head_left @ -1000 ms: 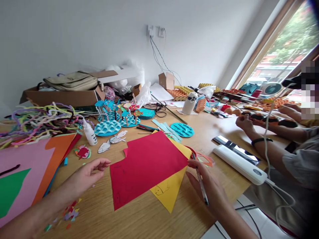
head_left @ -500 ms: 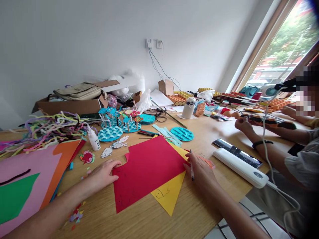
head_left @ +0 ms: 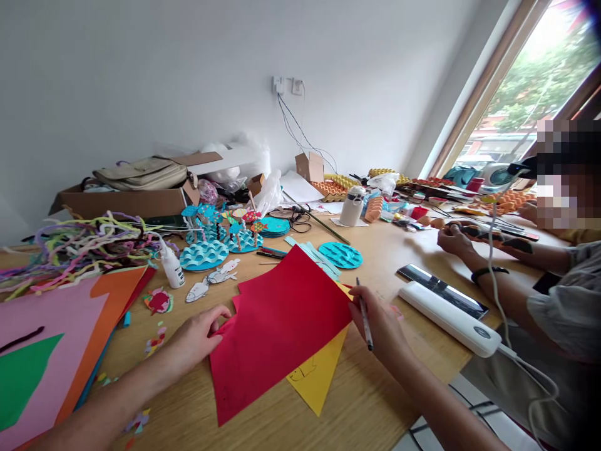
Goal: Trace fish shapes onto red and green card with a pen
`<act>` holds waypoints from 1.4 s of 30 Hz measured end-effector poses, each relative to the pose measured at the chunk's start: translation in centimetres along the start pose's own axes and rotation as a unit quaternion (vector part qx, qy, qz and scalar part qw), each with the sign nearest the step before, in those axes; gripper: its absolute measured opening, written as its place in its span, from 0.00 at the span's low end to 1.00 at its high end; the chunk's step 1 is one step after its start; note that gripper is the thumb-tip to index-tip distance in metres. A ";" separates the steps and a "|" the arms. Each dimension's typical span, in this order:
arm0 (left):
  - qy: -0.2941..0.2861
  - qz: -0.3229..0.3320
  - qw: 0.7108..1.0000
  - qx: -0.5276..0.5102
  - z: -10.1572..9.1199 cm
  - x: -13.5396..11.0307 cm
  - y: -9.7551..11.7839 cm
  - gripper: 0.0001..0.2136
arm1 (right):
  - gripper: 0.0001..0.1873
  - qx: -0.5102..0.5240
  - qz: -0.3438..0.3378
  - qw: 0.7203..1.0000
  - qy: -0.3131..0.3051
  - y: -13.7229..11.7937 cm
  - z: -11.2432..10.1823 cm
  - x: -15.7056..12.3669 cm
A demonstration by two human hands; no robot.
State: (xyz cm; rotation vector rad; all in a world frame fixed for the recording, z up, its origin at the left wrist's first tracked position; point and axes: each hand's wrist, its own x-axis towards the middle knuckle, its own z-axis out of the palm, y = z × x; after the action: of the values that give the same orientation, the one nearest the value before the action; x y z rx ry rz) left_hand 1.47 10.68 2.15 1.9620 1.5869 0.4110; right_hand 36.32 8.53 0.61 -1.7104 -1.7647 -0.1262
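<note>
A red paper sheet [head_left: 277,326] is lifted off the wooden table [head_left: 366,401] at its far edge, over a yellow sheet [head_left: 317,376] with a small fish drawing. My left hand [head_left: 197,338] pinches the red sheet's left edge. My right hand [head_left: 382,329] grips the sheet's right corner and also holds a pen [head_left: 364,313] between its fingers.
Pink, orange and green sheets [head_left: 51,338] lie at the left, with a heap of pipe cleaners [head_left: 79,241], a glue bottle [head_left: 171,266] and blue wave discs [head_left: 204,254] behind. A white device [head_left: 448,316] lies at the right. Another person [head_left: 539,275] sits at the right handling a dark object.
My left hand has moved right from the bare table and taken the red sheet's edge. Both hands have raised the sheet's far side off the table.
</note>
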 end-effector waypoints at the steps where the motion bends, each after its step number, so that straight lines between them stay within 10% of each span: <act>1: -0.001 0.001 1.000 -0.024 0.2 -0.4 0.3 0.13 | 0.08 0.010 0.003 1.000 0.013 0.3 -0.3 0.0; 5: -0.042 0.027 0.986 -0.157 2.1 -2.6 2.6 0.18 | 0.10 0.111 0.039 0.989 0.084 2.9 -1.7 -0.2; 9: -0.154 0.027 0.894 -0.420 5.6 -4.6 5.6 0.20 | 0.12 0.151 0.093 0.978 0.112 5.8 -2.8 -0.9; 15: -0.165 0.011 0.950 -0.263 8.6 -4.4 8.0 0.12 | 0.11 0.146 0.129 0.975 0.107 6.9 -3.1 -1.2; 31: -0.102 0.095 0.990 -0.038 4.7 -2.6 3.8 0.20 | 0.07 0.032 0.092 0.994 -0.057 6.3 1.7 6.7; 42: 0.053 0.340 0.908 0.240 8.0 -3.6 2.2 0.23 | 0.07 -0.023 0.078 0.986 -0.148 5.6 1.9 7.4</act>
State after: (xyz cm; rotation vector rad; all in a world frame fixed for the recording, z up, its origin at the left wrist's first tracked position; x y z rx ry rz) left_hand 6.87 4.98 -2.37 2.9199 1.0711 0.4199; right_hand 41.34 16.58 0.91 -1.9758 -1.8365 0.1671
